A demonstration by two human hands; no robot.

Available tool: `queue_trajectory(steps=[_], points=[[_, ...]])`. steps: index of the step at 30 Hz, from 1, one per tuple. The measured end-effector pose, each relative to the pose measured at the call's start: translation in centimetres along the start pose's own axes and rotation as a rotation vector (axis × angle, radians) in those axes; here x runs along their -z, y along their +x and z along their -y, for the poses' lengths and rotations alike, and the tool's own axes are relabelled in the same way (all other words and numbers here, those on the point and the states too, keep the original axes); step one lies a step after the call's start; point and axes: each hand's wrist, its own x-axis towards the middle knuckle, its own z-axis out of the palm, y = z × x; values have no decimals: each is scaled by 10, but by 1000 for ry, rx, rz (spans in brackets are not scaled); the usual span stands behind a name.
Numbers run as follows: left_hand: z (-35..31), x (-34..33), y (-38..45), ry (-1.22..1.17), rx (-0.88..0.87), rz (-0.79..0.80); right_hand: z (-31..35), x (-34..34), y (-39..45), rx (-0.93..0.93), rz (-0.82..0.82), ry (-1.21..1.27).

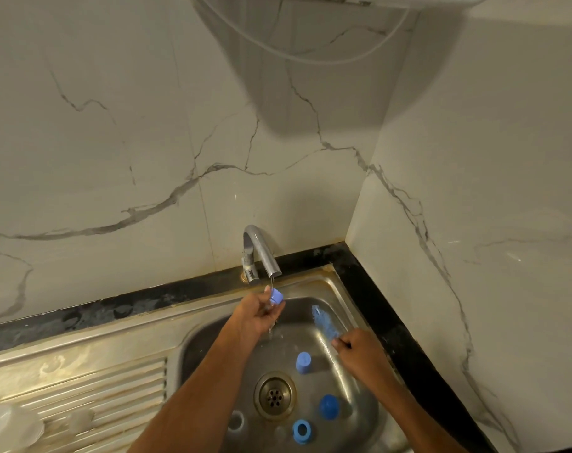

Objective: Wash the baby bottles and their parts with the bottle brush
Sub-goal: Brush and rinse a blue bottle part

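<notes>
— Fingers, left hand point(261, 313): status?

— Curled around a small blue cap point(276, 296), held directly under the tap point(261, 253) at the sink's back edge. A thin stream of water falls from the spout onto the cap and runs off below the hand.

— Right hand point(359, 349)?

— Closed in a grip on the bottle brush point(323, 322) near the sink's point(310, 282) right wall. Blue bristle head points toward the back right corner, clear of the cap. Handle is hidden in the fist.

— Remaining parts?

— Four in the basin. One blue cap point(303, 362), upright, just behind the drain point(274, 394). One darker blue domed cover point(329, 407) to the drain's right. One blue ring point(301, 430) at the front edge. One clear ring point(236, 421) to the front left of the drain.

— Draining board?

— Left of the basin: a clear round lid-like piece point(9, 426) near the front left corner, and a smaller clear part point(80, 420) beside it. Type cannot be confirmed; both are blurred.
</notes>
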Motion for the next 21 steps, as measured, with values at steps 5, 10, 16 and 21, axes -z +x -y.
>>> queue_trajectory(steps=[5, 10, 16, 21], points=[[0, -1, -7, -72, -11, 109, 3, 3, -3, -1, 15, -22], [2, 11, -1, -262, 66, -26, 15, 9, -2, 13, 92, -95], [3, 11, -4, -218, 56, 33, 12, 1, -4, 16, 73, -35], [2, 13, -11, -123, 15, 125, 6, 0, -3, 21, 44, -3]])
